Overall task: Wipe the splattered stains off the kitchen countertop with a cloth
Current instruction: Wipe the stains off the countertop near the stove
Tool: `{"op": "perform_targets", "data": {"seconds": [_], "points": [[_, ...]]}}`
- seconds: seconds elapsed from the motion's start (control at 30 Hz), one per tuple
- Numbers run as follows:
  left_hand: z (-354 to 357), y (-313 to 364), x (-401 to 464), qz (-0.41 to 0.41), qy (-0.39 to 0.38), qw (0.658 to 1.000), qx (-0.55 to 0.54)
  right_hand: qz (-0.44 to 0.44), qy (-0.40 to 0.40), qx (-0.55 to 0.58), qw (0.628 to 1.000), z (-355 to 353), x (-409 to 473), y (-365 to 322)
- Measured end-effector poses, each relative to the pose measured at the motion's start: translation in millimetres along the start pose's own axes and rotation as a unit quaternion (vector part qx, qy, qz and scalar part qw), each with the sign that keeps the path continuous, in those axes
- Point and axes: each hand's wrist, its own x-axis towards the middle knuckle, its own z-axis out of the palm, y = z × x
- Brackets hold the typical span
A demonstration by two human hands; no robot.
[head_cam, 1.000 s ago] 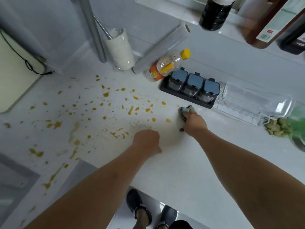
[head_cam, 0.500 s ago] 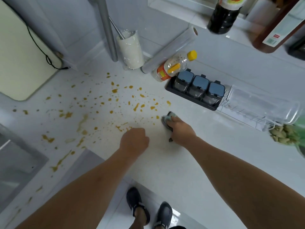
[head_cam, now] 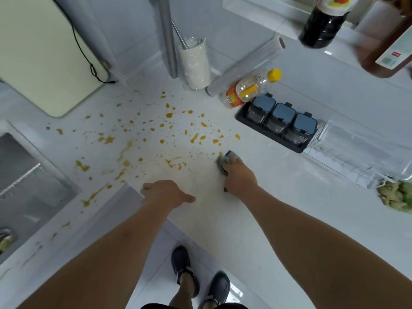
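- White countertop fills my view; sink is cut off at the left edge.
- Yellow-brown stains scatter across the middle.
- My left hand rests on the counter edge, fingers loose, holding nothing.
- My right hand presses down on the cloth, mostly hiding it, beside the nearest stains.
- 3 spice jars sit behind.

bare forearms, dark clog shoes
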Motion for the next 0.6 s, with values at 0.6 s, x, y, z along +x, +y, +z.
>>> {"op": "perform_targets", "data": {"seconds": [0.6], "points": [[22, 11, 19, -0.035, 0.064, 0.997, -0.040, 0.008, 0.139, 0.044, 0.989, 16, -12, 5]]}}
